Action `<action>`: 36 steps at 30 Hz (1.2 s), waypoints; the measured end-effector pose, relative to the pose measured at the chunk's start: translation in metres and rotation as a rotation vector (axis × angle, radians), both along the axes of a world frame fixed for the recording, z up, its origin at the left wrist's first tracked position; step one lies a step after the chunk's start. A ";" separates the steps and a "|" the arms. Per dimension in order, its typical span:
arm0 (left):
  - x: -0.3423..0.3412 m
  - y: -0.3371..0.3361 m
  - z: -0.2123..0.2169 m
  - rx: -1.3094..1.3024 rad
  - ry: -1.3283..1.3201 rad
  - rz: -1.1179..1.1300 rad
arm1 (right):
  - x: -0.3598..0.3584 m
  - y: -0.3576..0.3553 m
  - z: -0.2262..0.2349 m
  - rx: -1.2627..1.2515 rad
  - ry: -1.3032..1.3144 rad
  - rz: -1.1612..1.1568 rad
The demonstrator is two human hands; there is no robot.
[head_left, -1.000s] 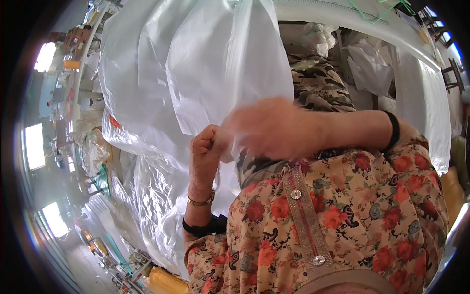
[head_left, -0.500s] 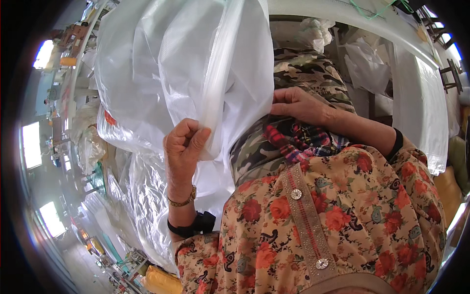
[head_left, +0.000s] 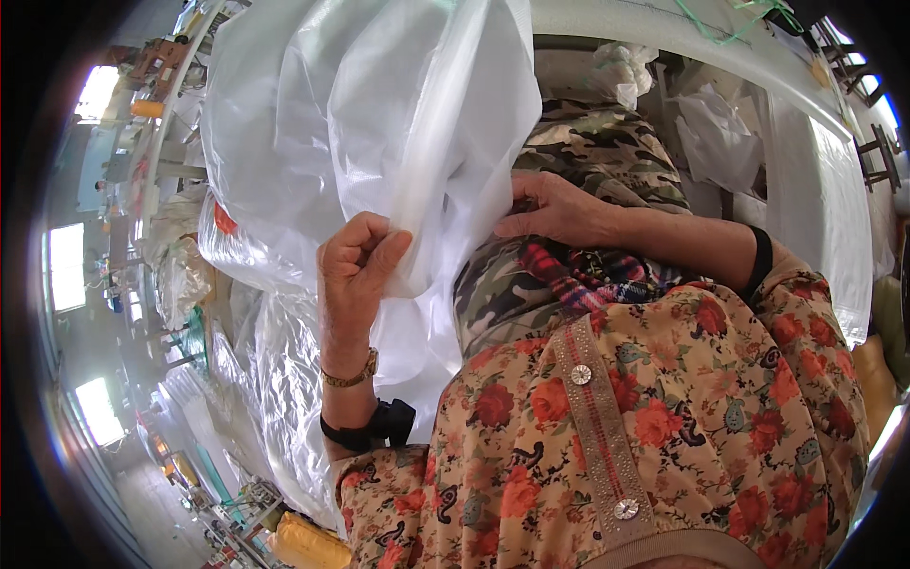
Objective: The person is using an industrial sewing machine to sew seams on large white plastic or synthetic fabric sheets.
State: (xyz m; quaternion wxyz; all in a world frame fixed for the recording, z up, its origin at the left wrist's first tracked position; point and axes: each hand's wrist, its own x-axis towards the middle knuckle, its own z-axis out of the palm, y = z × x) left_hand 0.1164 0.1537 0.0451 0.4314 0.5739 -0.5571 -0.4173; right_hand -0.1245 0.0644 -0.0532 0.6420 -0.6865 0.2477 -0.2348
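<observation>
A large sheet of translucent white plastic film [head_left: 284,123] spreads up and away from my lap, with a thick folded band [head_left: 427,171] running down it. My left hand [head_left: 358,261] is closed on the lower end of that band, thumb pressed against curled fingers. At the sheet's right edge, my right hand [head_left: 559,211] pinches the film between thumb and fingers. Its fingertips are partly hidden by the plastic. Beneath the right hand are my camouflage trousers [head_left: 607,152] and a bunched plaid cloth [head_left: 592,275].
A long white surface [head_left: 654,33] crosses beyond my lap, with green string [head_left: 720,24] on it. Crumpled plastic bags [head_left: 716,137] lie below it at right. Shiny clear film [head_left: 284,379] heaps at my left. Near the lower edge is a yellow bundle [head_left: 308,542].
My right hand has moved slightly left, taking the sheet's right edge inward. The left hand keeps its hold on the band. The whole view has shifted a little.
</observation>
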 end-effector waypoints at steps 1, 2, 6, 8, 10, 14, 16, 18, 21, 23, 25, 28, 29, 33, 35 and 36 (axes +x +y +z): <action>-0.002 -0.002 0.001 -0.004 -0.012 -0.010 | 0.001 0.000 -0.001 -0.003 -0.004 0.001; -0.003 -0.002 0.001 -0.005 -0.021 -0.019 | 0.004 0.003 0.004 0.051 -0.003 0.029; -0.002 0.001 -0.003 0.010 0.043 0.021 | 0.010 0.019 0.061 0.061 0.231 0.183; -0.004 0.001 -0.002 0.066 -0.009 0.005 | 0.012 0.029 0.084 -0.039 0.197 0.155; -0.012 0.002 0.000 0.083 -0.029 -0.019 | 0.016 0.041 0.084 -0.212 0.047 0.121; -0.021 0.005 -0.005 0.105 -0.083 -0.061 | 0.023 0.055 0.097 -0.274 0.114 0.263; -0.025 0.009 -0.005 0.119 -0.077 -0.082 | 0.027 0.052 0.097 -0.313 0.158 0.354; -0.027 0.009 -0.008 0.093 -0.115 -0.097 | 0.030 0.050 0.095 -0.354 0.206 0.444; -0.025 0.008 -0.012 0.079 -0.164 -0.124 | 0.034 0.049 0.089 -0.386 0.234 0.435; -0.024 0.007 -0.013 0.092 -0.173 -0.139 | 0.037 0.047 0.087 -0.459 0.242 0.462; -0.024 0.007 -0.012 0.091 -0.229 -0.139 | 0.039 0.046 0.087 -0.476 0.253 0.473; -0.020 0.008 -0.013 0.125 -0.183 -0.141 | 0.042 0.044 0.088 -0.469 0.320 0.512; -0.020 0.008 -0.012 0.126 -0.184 -0.141 | 0.043 0.042 0.090 -0.448 0.375 0.543; -0.022 0.008 -0.008 0.109 -0.174 -0.134 | 0.044 0.038 0.093 -0.447 0.425 0.593; -0.023 0.008 -0.007 0.103 -0.161 -0.136 | 0.043 0.036 0.088 -0.469 0.283 0.589; -0.023 0.009 -0.007 0.087 -0.224 -0.140 | 0.042 0.037 0.086 -0.474 0.281 0.584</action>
